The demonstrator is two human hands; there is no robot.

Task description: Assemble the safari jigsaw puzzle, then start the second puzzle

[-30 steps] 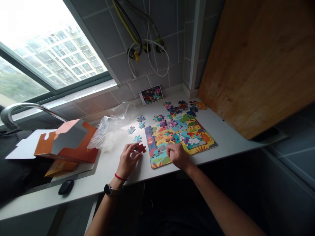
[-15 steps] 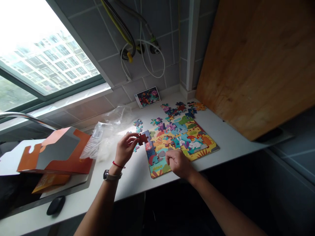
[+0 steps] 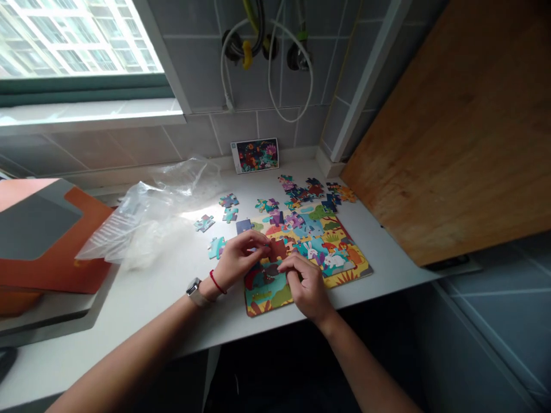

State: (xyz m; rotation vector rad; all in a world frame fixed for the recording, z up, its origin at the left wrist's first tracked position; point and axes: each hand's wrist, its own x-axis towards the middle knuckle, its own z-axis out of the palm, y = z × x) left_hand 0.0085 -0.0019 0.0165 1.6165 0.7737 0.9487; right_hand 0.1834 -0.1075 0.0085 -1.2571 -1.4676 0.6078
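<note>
A colourful jigsaw puzzle (image 3: 340, 244), partly filled in, lies on the white counter (image 3: 172, 287). My left hand (image 3: 239, 258) rests over the puzzle's left part, fingers pinched on a dark red puzzle piece (image 3: 278, 248) held on the board. My right hand (image 3: 305, 284) is beside it, fingers curled and pressing at the same spot, fingertips touching the piece's lower edge. Several loose pieces (image 3: 226, 209) lie to the left of the puzzle, and more loose pieces (image 3: 314, 189) behind it.
A crumpled clear plastic bag (image 3: 150, 212) lies left of the pieces. An orange and grey box (image 3: 43, 235) sits at far left. A small picture card (image 3: 255, 155) leans on the tiled wall. A large wooden board (image 3: 451, 126) slants up at right. Hoses (image 3: 267, 63) hang above.
My left hand carried the red piece from the air left of the puzzle down onto the board. My right hand's fingers reached up to meet it. The view swung left and nearer.
</note>
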